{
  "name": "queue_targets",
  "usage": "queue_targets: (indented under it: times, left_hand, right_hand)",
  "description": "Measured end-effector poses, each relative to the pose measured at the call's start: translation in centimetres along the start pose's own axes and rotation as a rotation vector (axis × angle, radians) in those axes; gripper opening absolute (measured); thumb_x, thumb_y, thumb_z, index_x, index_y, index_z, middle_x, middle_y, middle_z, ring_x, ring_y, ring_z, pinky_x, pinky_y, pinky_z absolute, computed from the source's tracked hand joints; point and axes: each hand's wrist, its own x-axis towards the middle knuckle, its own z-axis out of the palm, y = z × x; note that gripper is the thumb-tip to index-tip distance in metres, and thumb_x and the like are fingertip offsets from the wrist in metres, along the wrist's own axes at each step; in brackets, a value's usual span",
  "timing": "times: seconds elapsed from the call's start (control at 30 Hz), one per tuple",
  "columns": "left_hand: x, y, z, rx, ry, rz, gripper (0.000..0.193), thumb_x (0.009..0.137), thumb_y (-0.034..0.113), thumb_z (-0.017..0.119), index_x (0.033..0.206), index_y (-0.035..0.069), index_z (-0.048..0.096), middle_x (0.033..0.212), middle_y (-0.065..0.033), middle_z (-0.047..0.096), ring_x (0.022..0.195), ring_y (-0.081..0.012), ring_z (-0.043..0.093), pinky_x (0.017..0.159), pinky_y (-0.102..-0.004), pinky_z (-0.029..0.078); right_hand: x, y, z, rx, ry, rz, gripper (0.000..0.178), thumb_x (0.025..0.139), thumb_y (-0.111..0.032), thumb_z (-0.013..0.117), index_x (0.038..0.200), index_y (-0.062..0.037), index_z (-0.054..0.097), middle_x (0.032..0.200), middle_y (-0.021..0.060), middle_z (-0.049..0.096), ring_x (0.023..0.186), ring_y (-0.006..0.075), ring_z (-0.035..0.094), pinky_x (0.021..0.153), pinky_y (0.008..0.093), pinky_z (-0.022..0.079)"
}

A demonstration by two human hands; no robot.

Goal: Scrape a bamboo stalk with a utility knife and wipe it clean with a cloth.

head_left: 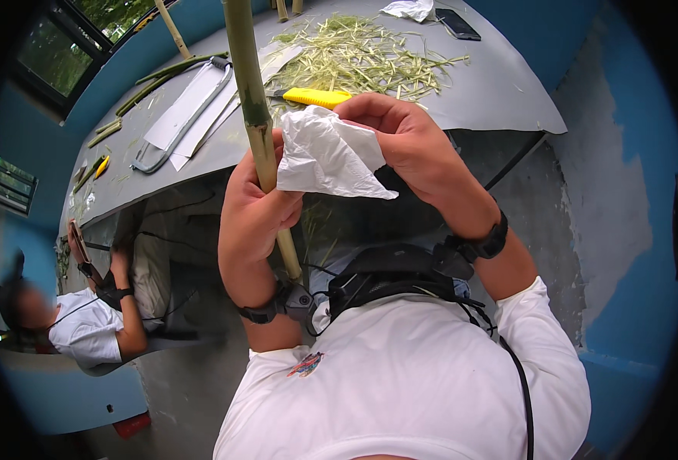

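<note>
A white tissue [327, 153] is spread in front of me, partly crumpled, with one corner hanging down to the right. Its upper right edge is pinched by the fingers of my right hand [419, 149]. My left hand [251, 211] is closed around an upright bamboo pole [248, 80], just below one of its nodes. The tissue's left edge meets my left fingers; whether they grip it too is hidden. Just behind the tissue, a yellow utility knife [317, 97] lies on the grey table [500, 84].
Bamboo shavings [362, 57] are heaped on the table. To their left lie a hacksaw [189, 115], white paper sheets [174, 107] and bamboo pieces [136, 96]. A phone [458, 24] and another tissue [409, 9] sit at the far right. A seated person [86, 322] is at the left.
</note>
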Motion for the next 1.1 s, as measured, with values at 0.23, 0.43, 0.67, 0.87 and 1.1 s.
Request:
queue_targets:
  times: [0.23, 0.43, 0.67, 0.87, 1.1]
  left_hand:
    - [0.4, -0.1, 0.8, -0.056, 0.010, -0.011, 0.060, 0.106, 0.009, 0.082, 0.160, 0.002, 0.055, 0.092, 0.0037, 0.066, 0.066, -0.0013, 0.053, 0.055, -0.0216, 0.037]
    - [0.7, -0.9, 1.5, -0.017, 0.024, 0.003, 0.038, 0.109, 0.010, 0.080, 0.143, 0.002, 0.065, 0.091, 0.0023, 0.068, 0.063, -0.0021, 0.052, 0.053, -0.0216, 0.037]
    - [1.0, -1.7, 1.4, 0.011, 0.072, 0.069, 0.027, 0.109, 0.010, 0.077, 0.133, 0.000, 0.068, 0.094, -0.0026, 0.073, 0.062, -0.0033, 0.055, 0.051, -0.0217, 0.037]
    - [0.9, -1.9, 2.8, 0.077, 0.069, 0.154, 0.027, 0.110, 0.004, 0.074, 0.136, -0.001, 0.066, 0.093, -0.0008, 0.070, 0.063, -0.0030, 0.055, 0.055, -0.0224, 0.040]
    - [1.0, -3.5, 5.7, 0.227, -0.010, 0.115, 0.024, 0.104, -0.007, 0.070, 0.127, -0.001, 0.068, 0.086, 0.0014, 0.064, 0.067, -0.0064, 0.061, 0.065, -0.0276, 0.052]
  right_hand:
    - [0.2, 0.1, 0.3, -0.077, 0.029, -0.046, 0.022, 0.111, -0.011, 0.078, 0.129, 0.0023, 0.079, 0.118, 0.0052, 0.082, 0.109, 0.0095, 0.076, 0.096, 0.0270, 0.061]
    - [0.5, 1.2, 0.6, -0.331, 0.122, -0.162, 0.023, 0.107, -0.015, 0.082, 0.124, 0.0008, 0.081, 0.114, 0.0045, 0.080, 0.099, 0.0094, 0.073, 0.088, 0.0279, 0.060]
    - [-0.2, 0.2, 0.7, -0.362, 0.208, -0.203, 0.026, 0.112, -0.020, 0.076, 0.130, -0.0010, 0.075, 0.110, 0.0030, 0.075, 0.098, 0.0094, 0.071, 0.088, 0.0274, 0.059]
    - [2.0, -4.5, -4.0, 0.132, 0.355, -0.350, 0.030, 0.112, -0.021, 0.070, 0.133, -0.0010, 0.073, 0.113, 0.0064, 0.074, 0.096, 0.0167, 0.074, 0.086, 0.0331, 0.062]
    - [2.4, -8.2, -1.9, 0.443, 0.462, -0.311, 0.023, 0.113, -0.007, 0.056, 0.134, -0.0005, 0.061, 0.104, 0.0077, 0.067, 0.089, 0.0209, 0.066, 0.081, 0.0376, 0.057]
